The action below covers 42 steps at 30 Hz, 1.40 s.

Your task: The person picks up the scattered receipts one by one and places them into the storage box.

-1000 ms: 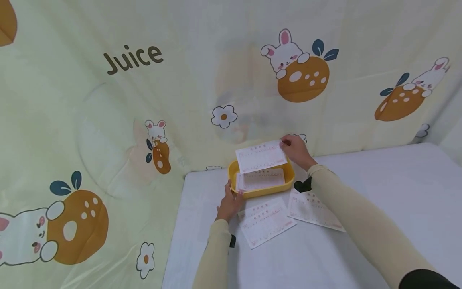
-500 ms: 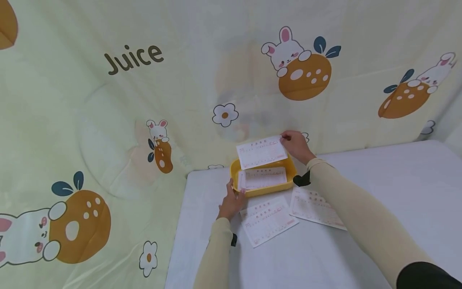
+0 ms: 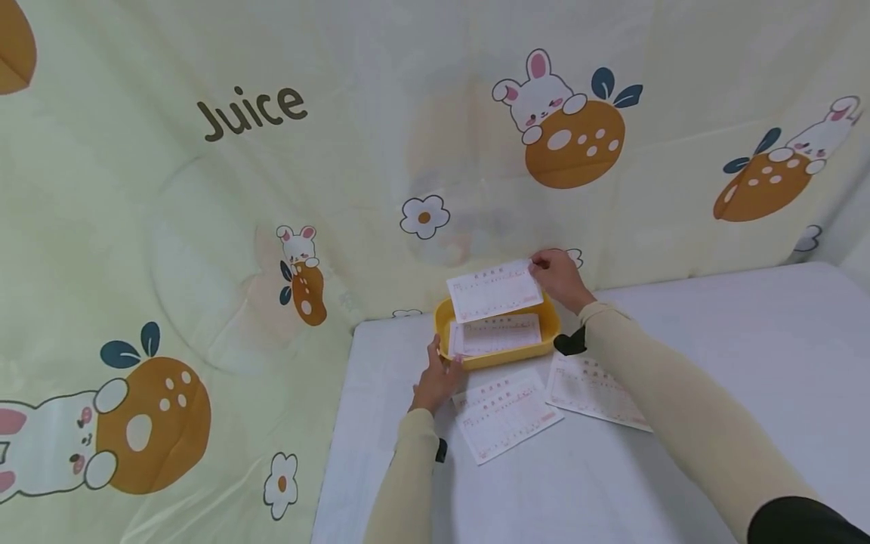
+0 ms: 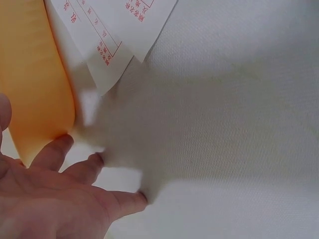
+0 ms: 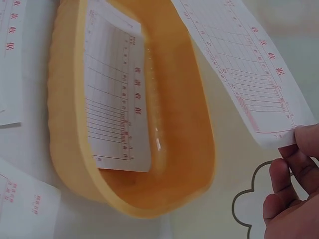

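Observation:
In the head view my right hand [image 3: 560,279] pinches a printed white receipt slip [image 3: 495,290] by its right end, between thumb and fingers. The slip is raised above the back of a yellow plastic basket [image 3: 503,357]. Inside the basket lie more receipt slips [image 5: 117,99], overlapping, with red print facing up. My left hand [image 3: 435,384] holds the basket's front left corner, fingers along the left side and thumb at the front. From the left wrist, the left hand [image 4: 55,199] has its other fingers spread, their tips near the white cloth.
Two overlapping slips [image 3: 510,423] lie on the white-covered table [image 3: 544,499] in front of the basket. More paper [image 3: 598,393] lies to the right, partly under the right forearm. A printed cloth curtain [image 3: 367,151] hangs right behind the basket.
The held slip rose slightly at first and has since dipped a little, still over the basket's back. The left hand keeps its place at the basket's corner. The head view shifted slightly.

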Each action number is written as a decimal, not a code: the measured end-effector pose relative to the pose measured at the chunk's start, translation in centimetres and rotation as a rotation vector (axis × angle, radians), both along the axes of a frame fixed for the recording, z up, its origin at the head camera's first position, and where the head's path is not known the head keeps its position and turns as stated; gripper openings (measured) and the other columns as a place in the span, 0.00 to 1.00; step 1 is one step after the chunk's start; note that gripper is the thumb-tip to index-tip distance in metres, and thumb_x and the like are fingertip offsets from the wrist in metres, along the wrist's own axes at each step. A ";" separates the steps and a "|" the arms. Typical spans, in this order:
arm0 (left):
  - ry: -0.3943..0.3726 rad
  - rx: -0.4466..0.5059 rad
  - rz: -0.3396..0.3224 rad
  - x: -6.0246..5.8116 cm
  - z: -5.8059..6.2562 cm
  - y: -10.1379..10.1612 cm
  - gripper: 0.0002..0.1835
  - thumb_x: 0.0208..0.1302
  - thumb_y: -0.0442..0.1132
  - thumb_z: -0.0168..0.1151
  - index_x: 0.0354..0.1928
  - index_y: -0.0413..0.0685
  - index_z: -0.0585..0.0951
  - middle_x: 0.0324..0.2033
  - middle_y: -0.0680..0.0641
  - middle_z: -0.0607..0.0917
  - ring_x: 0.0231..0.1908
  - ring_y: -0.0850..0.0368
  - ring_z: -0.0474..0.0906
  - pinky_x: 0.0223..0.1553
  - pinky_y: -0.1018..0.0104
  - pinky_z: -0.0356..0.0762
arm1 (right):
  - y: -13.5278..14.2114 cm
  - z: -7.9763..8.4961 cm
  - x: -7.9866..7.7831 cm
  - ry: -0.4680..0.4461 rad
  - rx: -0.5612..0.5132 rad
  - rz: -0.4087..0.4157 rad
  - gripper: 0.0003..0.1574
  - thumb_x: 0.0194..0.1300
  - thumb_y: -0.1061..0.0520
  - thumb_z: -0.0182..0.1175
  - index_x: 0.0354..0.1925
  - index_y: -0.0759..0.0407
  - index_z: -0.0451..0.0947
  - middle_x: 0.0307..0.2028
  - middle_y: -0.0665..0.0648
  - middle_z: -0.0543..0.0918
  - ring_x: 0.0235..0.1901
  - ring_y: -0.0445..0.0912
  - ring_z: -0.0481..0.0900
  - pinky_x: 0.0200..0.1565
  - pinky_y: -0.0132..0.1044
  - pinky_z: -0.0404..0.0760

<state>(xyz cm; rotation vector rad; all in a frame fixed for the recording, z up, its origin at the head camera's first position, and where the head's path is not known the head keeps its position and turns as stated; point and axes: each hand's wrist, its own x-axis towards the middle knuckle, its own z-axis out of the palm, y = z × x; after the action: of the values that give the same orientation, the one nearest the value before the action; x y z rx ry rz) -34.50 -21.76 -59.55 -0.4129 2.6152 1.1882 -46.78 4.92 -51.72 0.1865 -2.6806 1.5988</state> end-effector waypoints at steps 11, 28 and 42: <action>0.017 0.002 -0.041 0.0 0.5 0.2 0.39 0.84 0.58 0.49 0.87 0.63 0.46 0.81 0.46 0.65 0.76 0.32 0.64 0.75 0.22 0.36 | 0.1 -2.1 0.9 0.000 0.005 -0.002 0.19 0.82 0.64 0.53 0.61 0.79 0.77 0.57 0.75 0.79 0.53 0.65 0.75 0.62 0.58 0.78; 0.000 0.006 -0.024 -0.4 0.7 0.3 0.40 0.84 0.59 0.49 0.87 0.65 0.45 0.81 0.47 0.65 0.78 0.34 0.61 0.76 0.24 0.35 | 0.2 -3.5 0.8 0.003 -0.004 0.020 0.19 0.82 0.66 0.55 0.64 0.76 0.77 0.59 0.74 0.81 0.57 0.66 0.78 0.66 0.58 0.78; 0.028 0.022 -0.025 0.0 0.1 -0.4 0.39 0.84 0.59 0.49 0.87 0.65 0.46 0.80 0.45 0.66 0.77 0.33 0.63 0.75 0.23 0.35 | -1.2 -4.0 2.4 -0.002 -0.071 0.065 0.18 0.81 0.66 0.56 0.62 0.76 0.78 0.57 0.73 0.83 0.55 0.64 0.81 0.63 0.55 0.81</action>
<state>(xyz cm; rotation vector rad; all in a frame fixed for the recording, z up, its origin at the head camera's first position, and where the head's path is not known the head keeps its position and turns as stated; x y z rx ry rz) -34.53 -22.12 -59.48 -0.3603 2.6202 1.2227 -44.40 3.72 -55.77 0.2741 -2.6404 1.7105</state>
